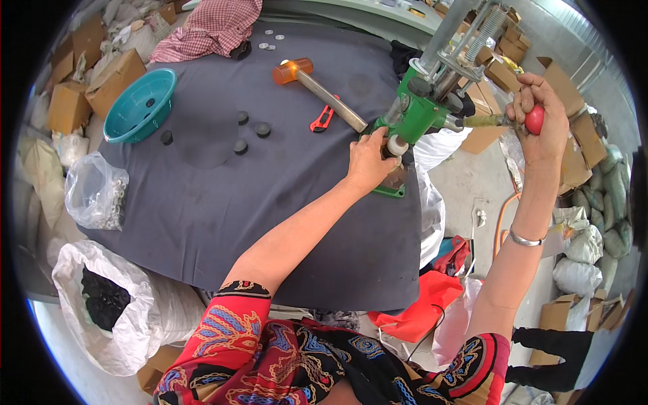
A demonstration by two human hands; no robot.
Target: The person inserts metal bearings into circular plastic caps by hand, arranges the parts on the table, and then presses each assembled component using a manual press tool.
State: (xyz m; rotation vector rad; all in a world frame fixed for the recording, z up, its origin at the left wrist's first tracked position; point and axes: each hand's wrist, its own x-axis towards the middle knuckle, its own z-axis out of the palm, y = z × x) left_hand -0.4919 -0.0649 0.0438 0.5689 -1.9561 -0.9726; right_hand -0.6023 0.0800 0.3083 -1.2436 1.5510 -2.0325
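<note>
At right edge of desk point(223, 202), dark grey cloth cover: green hand press point(420, 111), bolted upright, column and spring rising toward top of view. Lever point(487, 120) sticks out to the right of press body, long axis roughly horizontal, ending in red knob point(535, 119).

Right hand point(540, 115) closed around red knob, wrist bent, arm raised from lower right. Silver bangle on that wrist. Left hand point(370, 162) at press base, fingers curled at the die area just under the white punch tip point(396, 145); looks pinched on a small part but part itself hidden by fingers, can't confirm. Green base plate point(390, 192) peeking out below the hand.

Key geometry: press sits between the two hands. Left hand touching the die zone from the left side, right hand out at the far end of lever, well apart from the die. Left clearly nearer the work point; right only on the handle.

Rest of desk, left of press: orange-headed mallet point(317, 84) with metal handle lying diagonally, red-handled pliers point(322, 119) just beside it, a few black round caps point(250, 131) loose on cloth, teal bowl point(140, 104) at the far left edge, small silver discs near a red checked cloth point(212, 28) at the top. Clear bag of metal rings point(98, 192) off the left edge, white sack of black parts point(108, 300) lower left. Cardboard boxes around.
</note>
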